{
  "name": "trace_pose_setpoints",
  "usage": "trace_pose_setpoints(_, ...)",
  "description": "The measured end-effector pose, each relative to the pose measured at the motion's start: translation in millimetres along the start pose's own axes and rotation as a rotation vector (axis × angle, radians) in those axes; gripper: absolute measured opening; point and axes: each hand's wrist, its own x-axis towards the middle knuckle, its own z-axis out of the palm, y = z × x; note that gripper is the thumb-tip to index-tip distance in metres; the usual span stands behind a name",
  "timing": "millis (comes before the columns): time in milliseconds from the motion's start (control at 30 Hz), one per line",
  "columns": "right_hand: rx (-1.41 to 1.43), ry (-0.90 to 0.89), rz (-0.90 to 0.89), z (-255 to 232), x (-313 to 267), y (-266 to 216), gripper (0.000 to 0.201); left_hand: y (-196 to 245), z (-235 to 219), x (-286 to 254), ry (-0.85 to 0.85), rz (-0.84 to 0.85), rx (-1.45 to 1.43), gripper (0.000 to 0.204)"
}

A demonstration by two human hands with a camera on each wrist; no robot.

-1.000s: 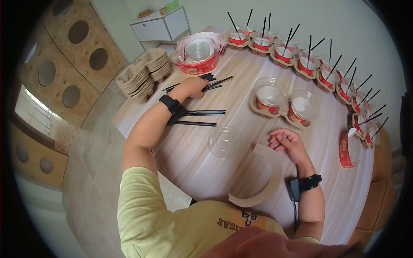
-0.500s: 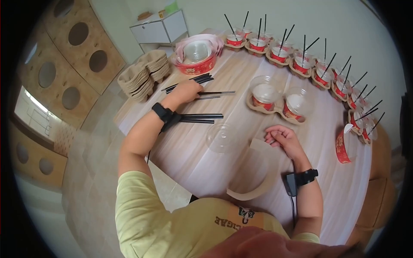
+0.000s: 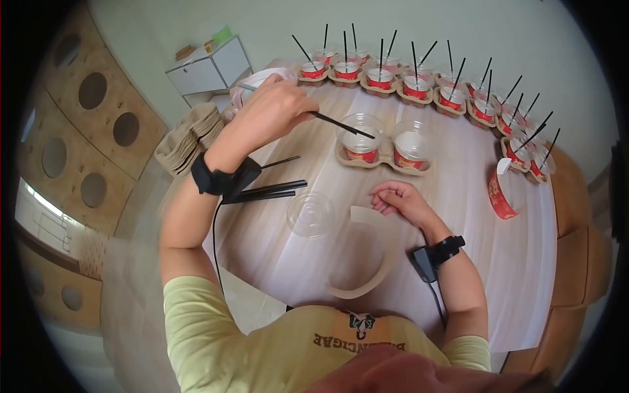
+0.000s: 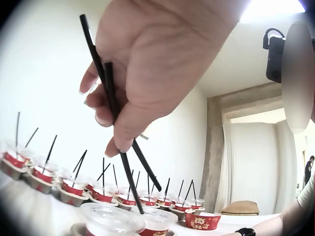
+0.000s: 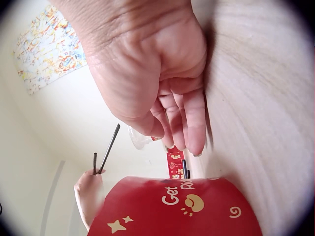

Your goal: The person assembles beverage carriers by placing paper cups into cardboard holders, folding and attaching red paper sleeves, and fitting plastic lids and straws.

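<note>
Two black straws (image 3: 344,124) are pinched between the thumb and fingers of my left hand (image 3: 272,108), raised above the table; in the left wrist view the straws (image 4: 112,98) cross each other. Ahead of their tips stands a cardboard carrier (image 3: 382,164) with two red-and-white cups under clear domed lids (image 3: 360,124). My right hand (image 3: 401,200) rests on the table, fingers loosely curled and holding nothing. Close by its fingertips lies a curved paper band (image 3: 380,265), pale inside and red with printing outside (image 5: 187,209) in the right wrist view.
More straws (image 3: 272,191) lie left of a loose clear lid (image 3: 310,215). Stacked carriers (image 3: 190,134) stand at the left edge. A long row of cups with straws (image 3: 416,88) curves along the far and right edges, ending near another red band (image 3: 501,193).
My left hand has risen from the straws on the table and swung toward the lidded cups, now carrying two straws. The right hand stays by the paper band. The head view has shifted.
</note>
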Motion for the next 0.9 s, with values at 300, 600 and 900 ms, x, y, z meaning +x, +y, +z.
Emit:
trace_pose_setpoints(300, 0.049, -0.042, -0.014, -1, 3, 4, 0.019, -2, -2, 67, -0.389, 0.021, 0.280, 0.006)
trace_pose_setpoints(600, 0.062, -0.063, -0.022, -2, 3, 5, 0.018, 18, -4, 107, -0.515, 0.105, 0.375, 0.003)
trace_pose_setpoints(900, 0.072, -0.050, -0.017, -2, 4, 4, 0.018, 21, 65, 96, -0.438, 0.213, 0.334, 0.002)
